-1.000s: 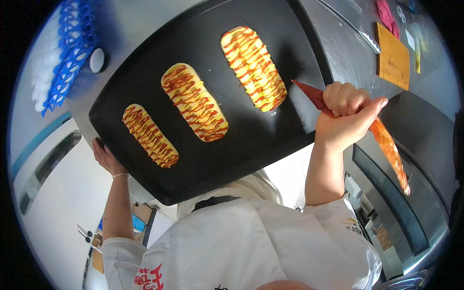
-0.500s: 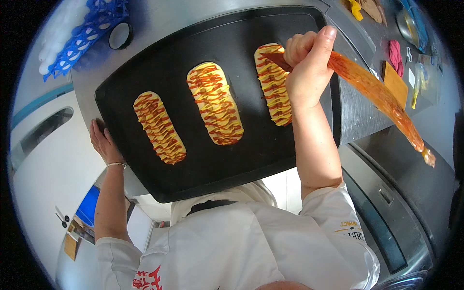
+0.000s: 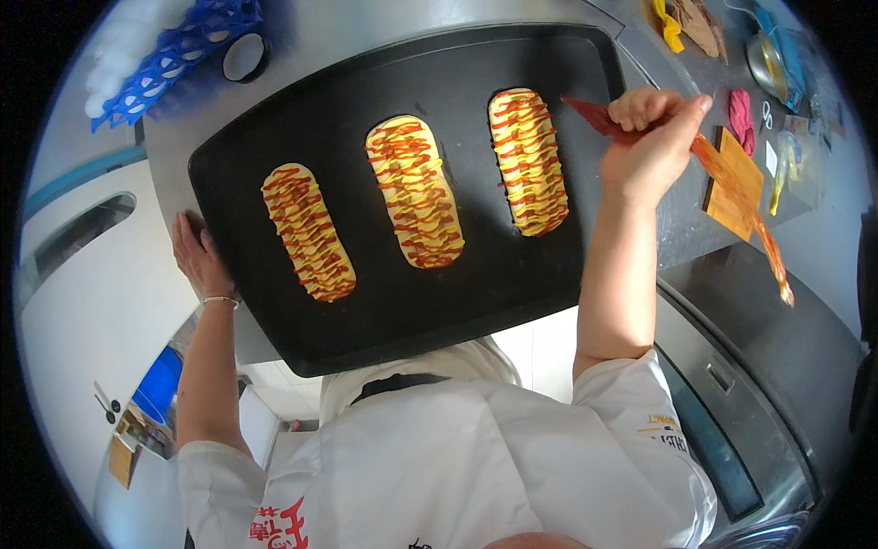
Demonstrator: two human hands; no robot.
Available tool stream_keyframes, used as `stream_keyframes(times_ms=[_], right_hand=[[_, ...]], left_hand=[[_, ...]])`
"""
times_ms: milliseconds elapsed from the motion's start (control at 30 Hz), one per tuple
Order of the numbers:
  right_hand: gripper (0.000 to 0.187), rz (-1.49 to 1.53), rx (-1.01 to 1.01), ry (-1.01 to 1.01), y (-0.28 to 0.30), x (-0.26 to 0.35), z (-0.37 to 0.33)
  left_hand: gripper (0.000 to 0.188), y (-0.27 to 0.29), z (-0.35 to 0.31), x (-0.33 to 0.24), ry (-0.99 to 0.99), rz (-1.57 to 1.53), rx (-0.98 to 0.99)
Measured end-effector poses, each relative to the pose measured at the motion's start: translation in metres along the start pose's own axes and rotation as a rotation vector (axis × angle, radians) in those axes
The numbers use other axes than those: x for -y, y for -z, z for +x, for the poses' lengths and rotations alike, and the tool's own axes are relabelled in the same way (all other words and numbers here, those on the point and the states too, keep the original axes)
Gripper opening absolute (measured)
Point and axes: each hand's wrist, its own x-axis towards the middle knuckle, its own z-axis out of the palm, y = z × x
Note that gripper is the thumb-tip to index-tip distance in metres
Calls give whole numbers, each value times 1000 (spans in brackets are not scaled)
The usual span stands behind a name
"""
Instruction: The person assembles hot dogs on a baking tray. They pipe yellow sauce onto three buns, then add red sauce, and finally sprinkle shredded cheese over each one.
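Note:
My right hand [image 3: 647, 146] is closed around a piping bag [image 3: 590, 114] smeared with red sauce. Its pointed tip faces left over the tray's right part, and its twisted tail trails down to the right. Three long oval dough pieces [image 3: 308, 233] lie apart on a black baking tray [image 3: 393, 320]. Each carries yellow and red zigzag lines of sauce; the right-hand piece [image 3: 529, 165] is nearest the bag's tip. At the tray's left edge my left hand [image 3: 199, 256] rests with fingers stretched out on the counter, its thumb side by the rim.
A blue perforated crate [image 3: 183, 59] and a small round white-topped container [image 3: 244, 59] stand at the back left. To the right lie a wooden board [image 3: 734, 188], a pink cloth [image 3: 741, 122], a metal bowl [image 3: 766, 66] and a yellow item [image 3: 669, 26].
My right hand has moved right with the piping bag, off the right-hand dough piece, which now shows fully. The bag's tail hangs thinner. My left hand stays by the tray.

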Motion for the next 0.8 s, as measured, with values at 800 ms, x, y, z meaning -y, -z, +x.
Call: stream_keyframes(times_ms=[800], right_hand=[[53, 119, 345, -414, -26, 103, -35]], left_hand=[[27, 95, 27, -432, -918, -815, 273]])
